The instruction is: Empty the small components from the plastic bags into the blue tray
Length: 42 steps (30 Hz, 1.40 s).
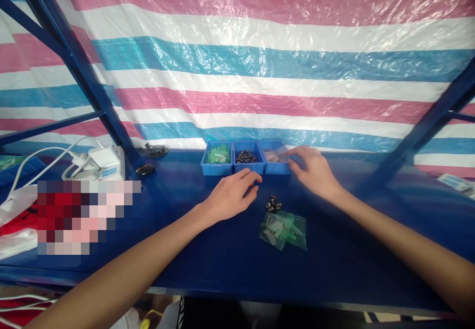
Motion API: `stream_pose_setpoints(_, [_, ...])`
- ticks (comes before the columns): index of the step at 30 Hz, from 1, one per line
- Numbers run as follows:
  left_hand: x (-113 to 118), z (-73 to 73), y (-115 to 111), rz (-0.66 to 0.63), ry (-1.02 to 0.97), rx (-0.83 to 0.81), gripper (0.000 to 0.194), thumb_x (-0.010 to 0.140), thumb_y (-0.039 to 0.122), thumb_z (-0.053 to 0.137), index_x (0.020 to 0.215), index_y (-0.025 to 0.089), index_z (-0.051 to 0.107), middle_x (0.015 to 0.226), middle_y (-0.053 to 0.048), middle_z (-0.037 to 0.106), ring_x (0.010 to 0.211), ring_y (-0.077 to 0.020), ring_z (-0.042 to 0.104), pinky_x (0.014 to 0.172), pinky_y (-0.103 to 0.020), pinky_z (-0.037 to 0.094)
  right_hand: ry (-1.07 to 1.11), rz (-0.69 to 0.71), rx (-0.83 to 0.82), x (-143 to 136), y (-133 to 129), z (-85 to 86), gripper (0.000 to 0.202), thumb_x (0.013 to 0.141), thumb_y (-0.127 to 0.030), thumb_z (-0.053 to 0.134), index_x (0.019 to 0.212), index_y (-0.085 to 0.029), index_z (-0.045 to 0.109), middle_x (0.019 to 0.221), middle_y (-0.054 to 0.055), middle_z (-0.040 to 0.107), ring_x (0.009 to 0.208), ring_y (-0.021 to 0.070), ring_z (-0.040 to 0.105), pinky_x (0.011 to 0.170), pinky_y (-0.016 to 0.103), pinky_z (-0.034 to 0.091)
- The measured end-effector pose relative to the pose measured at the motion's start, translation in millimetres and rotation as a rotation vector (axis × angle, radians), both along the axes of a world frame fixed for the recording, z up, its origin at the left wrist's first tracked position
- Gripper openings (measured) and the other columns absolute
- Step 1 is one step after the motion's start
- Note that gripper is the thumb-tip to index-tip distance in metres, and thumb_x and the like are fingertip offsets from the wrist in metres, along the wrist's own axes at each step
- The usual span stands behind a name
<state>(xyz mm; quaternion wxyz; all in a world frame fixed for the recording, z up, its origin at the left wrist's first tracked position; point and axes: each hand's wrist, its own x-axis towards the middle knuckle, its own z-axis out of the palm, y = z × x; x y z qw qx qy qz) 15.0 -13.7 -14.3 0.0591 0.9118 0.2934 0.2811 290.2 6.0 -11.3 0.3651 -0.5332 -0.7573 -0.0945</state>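
Three blue bins stand side by side at the table's back: the left bin (pixel 214 170) holds green packets, the middle bin (pixel 249 169) small dark parts, the right bin (pixel 276 169) clear bags. Over the right bin's right edge is my right hand (pixel 309 170), its thumb and fingers apart around what looks like a blurred clear bag. My left hand (pixel 235 195) hovers in front of the middle bin, fingers curved, thumb apart, holding nothing. Nearer me lie a small pile of dark parts (pixel 273 204) and green-tinted clear packets (pixel 284 230) with pale pieces inside.
On the left are a white power strip (pixel 111 165) with plugs and cables, a black round object (pixel 145 169) and a red-and-white package (pixel 18 220). Blue metal posts rise at both sides before a striped plastic sheet (pixel 260 62).
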Motion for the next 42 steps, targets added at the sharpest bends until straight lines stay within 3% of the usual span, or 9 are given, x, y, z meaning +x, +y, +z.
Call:
stream_pose_setpoints(7, [-0.4, 2.0, -2.1, -0.005, 0.076, -0.009, 0.021, 0.103, 0.026, 0.044, 0.117, 0.022, 0.059, 0.107, -0.002, 0.062, 0.076, -0.0127, 0.062, 0.067, -0.027, 0.047, -0.186, -0.028, -0.061, 10.8, 12.4, -5.7, 0.047, 0.103, -0.043, 0.039, 0.137, -0.016, 0.059, 0.14, 0.014, 0.062, 0.14, 0.0409, 0.043, 0.108, 0.06, 0.041])
stream_pose_setpoints(10, [-0.1, 1.9, -2.5, -0.005, 0.085, -0.006, 0.021, 0.103, 0.026, 0.044, 0.117, 0.022, 0.059, 0.106, -0.002, 0.062, 0.076, -0.0128, 0.062, 0.066, -0.027, 0.046, -0.27, 0.057, -0.139, 25.1, 20.8, -4.4, 0.052, 0.105, -0.047, 0.033, 0.14, -0.017, 0.057, 0.145, 0.012, 0.06, 0.144, 0.0384, 0.042, 0.115, 0.058, 0.038])
stream_pose_setpoints(14, [0.1, 1.8, -2.7, -0.01, 0.089, -0.004, 0.021, 0.103, 0.026, 0.044, 0.118, 0.023, 0.058, 0.107, -0.001, 0.062, 0.075, -0.0125, 0.061, 0.066, -0.027, 0.045, -0.332, 0.139, -0.137, 33.1, 23.6, -0.9, 0.051, 0.106, -0.048, 0.032, 0.136, -0.019, 0.06, 0.142, 0.01, 0.062, 0.142, 0.0357, 0.045, 0.116, 0.055, 0.037])
stream_pose_setpoints(23, [-0.1, 3.2, -3.5, -0.049, 0.12, -0.011, 0.024, 0.105, 0.032, 0.044, 0.116, 0.022, 0.062, 0.103, -0.002, 0.063, 0.075, -0.0129, 0.06, 0.066, -0.027, 0.044, -0.323, 0.256, -0.086, 15.1, 8.8, 5.0, 0.036, 0.104, -0.041, 0.043, 0.12, -0.019, 0.067, 0.119, 0.012, 0.072, 0.127, 0.0345, 0.056, 0.106, 0.054, 0.044])
stream_pose_setpoints(26, [0.2, 4.8, -6.8, -0.11, 0.131, -0.028, 0.027, 0.104, 0.038, 0.047, 0.118, 0.022, 0.063, 0.104, -0.003, 0.064, 0.086, -0.0152, 0.064, 0.069, -0.027, 0.046, -0.273, 0.289, 0.002, 2.3, -4.5, 11.4, 0.026, 0.102, -0.034, 0.049, 0.111, -0.018, 0.068, 0.109, 0.012, 0.073, 0.109, 0.0317, 0.062, 0.098, 0.051, 0.047])
stream_pose_setpoints(29, [0.7, 5.1, -9.7, -0.149, 0.153, -0.031, 0.027, 0.103, 0.041, 0.05, 0.116, 0.022, 0.065, 0.105, -0.003, 0.064, 0.095, -0.0167, 0.064, 0.074, -0.027, 0.048, -0.238, 0.374, -0.029, -16.5, -24.7, 20.0, 0.021, 0.102, -0.028, 0.049, 0.102, -0.019, 0.068, 0.097, 0.009, 0.071, 0.092, 0.026, 0.063, 0.089, 0.044, 0.05])
stream_pose_setpoints(32, [0.9, 4.8, -10.0, -0.135, 0.179, -0.013, 0.025, 0.102, 0.038, 0.05, 0.114, 0.022, 0.066, 0.105, -0.003, 0.064, 0.096, -0.0168, 0.064, 0.074, -0.027, 0.048, -0.206, 0.423, -0.037, -31.3, -42.5, 27.5, 0.018, 0.101, -0.025, 0.051, 0.099, -0.019, 0.068, 0.097, 0.009, 0.069, 0.093, 0.0248, 0.062, 0.088, 0.041, 0.049])
stream_pose_setpoints(38, [0.3, 4.8, -4.4, -0.034, 0.212, -0.004, 0.025, 0.104, 0.036, 0.046, 0.113, 0.023, 0.065, 0.103, -0.003, 0.063, 0.095, -0.018, 0.065, 0.068, -0.027, 0.047, -0.232, 0.548, -0.38, -38.6, -50.8, 24.9, 0.013, 0.099, -0.029, 0.058, 0.101, -0.023, 0.069, 0.096, 0.005, 0.067, 0.089, 0.0203, 0.063, 0.077, 0.033, 0.048])
stream_pose_setpoints(42, [-1.2, 2.9, 1.4, 0.027, 0.221, -0.021, 0.024, 0.103, 0.035, 0.045, 0.115, 0.023, 0.063, 0.102, -0.003, 0.064, 0.09, -0.0181, 0.065, 0.065, -0.027, 0.046, -0.278, 0.56, -0.454, -42.5, -51.5, 16.4, 0.012, 0.099, -0.027, 0.059, 0.095, -0.021, 0.068, 0.098, 0.006, 0.065, 0.095, 0.0216, 0.06, 0.082, 0.035, 0.047])
